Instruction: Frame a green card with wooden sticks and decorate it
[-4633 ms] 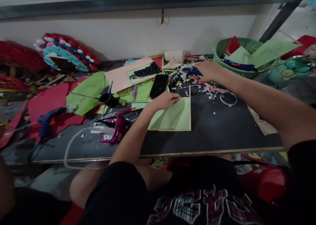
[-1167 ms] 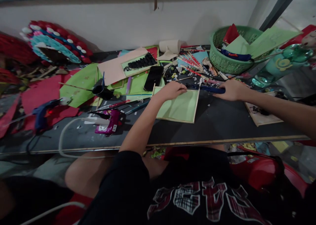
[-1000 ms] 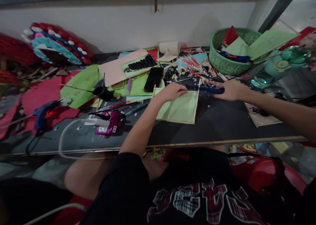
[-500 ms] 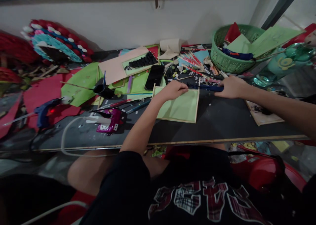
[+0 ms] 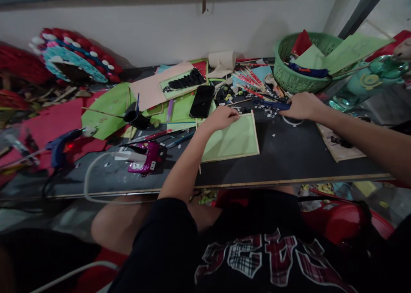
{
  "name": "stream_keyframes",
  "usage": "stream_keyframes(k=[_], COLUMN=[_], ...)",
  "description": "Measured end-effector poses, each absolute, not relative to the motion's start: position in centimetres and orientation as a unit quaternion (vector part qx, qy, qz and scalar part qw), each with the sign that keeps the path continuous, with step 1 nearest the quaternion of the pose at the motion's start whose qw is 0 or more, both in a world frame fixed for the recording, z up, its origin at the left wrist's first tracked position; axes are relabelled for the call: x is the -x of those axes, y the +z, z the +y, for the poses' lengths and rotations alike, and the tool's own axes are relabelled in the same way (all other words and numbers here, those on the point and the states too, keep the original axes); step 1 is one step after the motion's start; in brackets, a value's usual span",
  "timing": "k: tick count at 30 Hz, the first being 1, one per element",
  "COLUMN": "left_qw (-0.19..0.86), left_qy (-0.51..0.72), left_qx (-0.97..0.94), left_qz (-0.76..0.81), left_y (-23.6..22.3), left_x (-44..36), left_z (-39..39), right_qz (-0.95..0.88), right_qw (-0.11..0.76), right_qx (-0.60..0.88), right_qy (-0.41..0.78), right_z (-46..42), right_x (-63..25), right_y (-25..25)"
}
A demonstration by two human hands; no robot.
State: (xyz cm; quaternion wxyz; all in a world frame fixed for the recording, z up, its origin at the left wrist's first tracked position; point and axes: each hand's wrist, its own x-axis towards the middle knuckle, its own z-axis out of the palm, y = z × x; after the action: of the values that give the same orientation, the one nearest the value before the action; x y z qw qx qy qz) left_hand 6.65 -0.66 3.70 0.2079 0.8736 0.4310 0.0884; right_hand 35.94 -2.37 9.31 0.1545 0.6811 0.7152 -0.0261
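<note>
A light green panel (image 5: 234, 136) edged with thin wooden sticks lies near the table's front edge. My left hand (image 5: 223, 116) is closed over its far edge, fingers together. A stick end (image 5: 200, 168) juts past the panel's near left corner. In my right hand (image 5: 302, 106) is a dark blue hand tool, apparently cutters (image 5: 269, 103), with its head pointing left beyond the panel's far right corner. Below that hand shows a pale curved loop (image 5: 293, 122); whether it belongs to the tool I cannot tell. The palm side of both hands is hidden.
Behind the panel lie a black phone (image 5: 201, 101) and small scraps. A green basket (image 5: 300, 82) and a bottle (image 5: 356, 87) stand at right. To the left are a black cup (image 5: 136, 120), a purple device (image 5: 144, 159) and a blue glue gun (image 5: 61, 149) with a red light.
The panel has turned slightly, and the stick end that stuck up at its far right corner no longer shows. My right hand and the cutters have moved slightly up, away from that corner.
</note>
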Motion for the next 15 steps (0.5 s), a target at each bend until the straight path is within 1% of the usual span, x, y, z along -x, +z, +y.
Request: stream_keyframes(k=[6, 12, 15], left_qw=[0.231, 0.235, 0.213], left_qy=[0.085, 0.069, 0.06], left_qx=[-0.886, -0.873, -0.885], left_qz=[0.392, 0.422, 0.41], left_y=[2.3, 2.3, 2.5], left_x=[-6.0, -6.9, -7.6], left_z=[-0.4, -0.9, -1.5], right_qz=[0.769, 0.82, 0.85], right_qw=[0.064, -0.033, -0.028], right_qx=[-0.635, -0.565, -0.518], right_qy=[0.035, 0.087, 0.089], right_z=[-2.9, 0.7, 3.1], right_x=[-35.3, -32.8, -30.8], right_y=[6.8, 7.3, 8.0])
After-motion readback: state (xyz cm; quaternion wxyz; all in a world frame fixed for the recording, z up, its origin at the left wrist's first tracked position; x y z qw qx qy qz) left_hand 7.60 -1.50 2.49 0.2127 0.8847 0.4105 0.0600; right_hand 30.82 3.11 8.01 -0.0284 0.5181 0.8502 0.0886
